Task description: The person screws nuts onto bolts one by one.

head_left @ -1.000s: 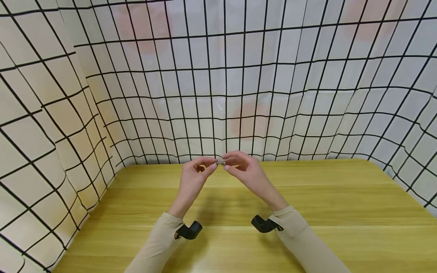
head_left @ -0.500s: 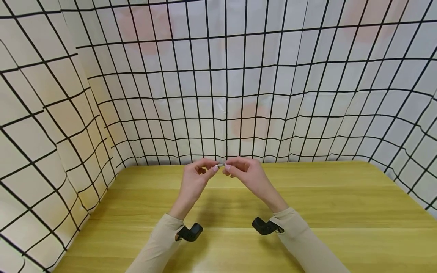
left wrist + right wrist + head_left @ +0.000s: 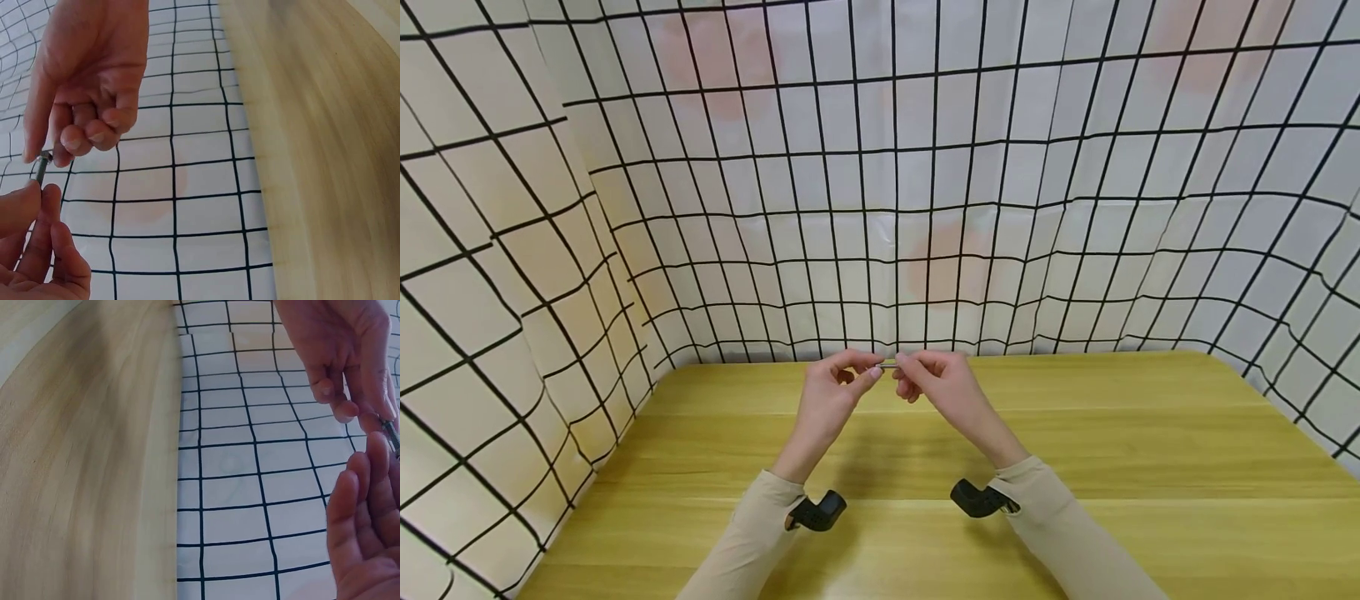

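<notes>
A small metal bolt (image 3: pixel 887 366) with a threaded shank lies level between the fingertips of both hands, above the far edge of the table. My left hand (image 3: pixel 829 398) pinches its left end between thumb and index finger. The right hand (image 3: pixel 946 390) has thumb and index finger at the other end, with its remaining fingers bent below. In the left wrist view a nut-like piece (image 3: pixel 45 155) sits on the bolt between the right thumb and fingertips. The threads (image 3: pixel 392 434) show in the right wrist view, and the fingers cover the ends.
A yellowish wooden table (image 3: pixel 880 533) spreads beneath the hands. White sheeting with a black grid (image 3: pixel 880 183) stands behind it and along both sides. Black wrist cameras (image 3: pixel 820 510) stick out from the beige sleeves (image 3: pixel 1060 517).
The right thumb and index finger have closed in on the bolt's right end, the thumb shifting up, while the other fingers drop lower into view. My left hand stays nearly still.
</notes>
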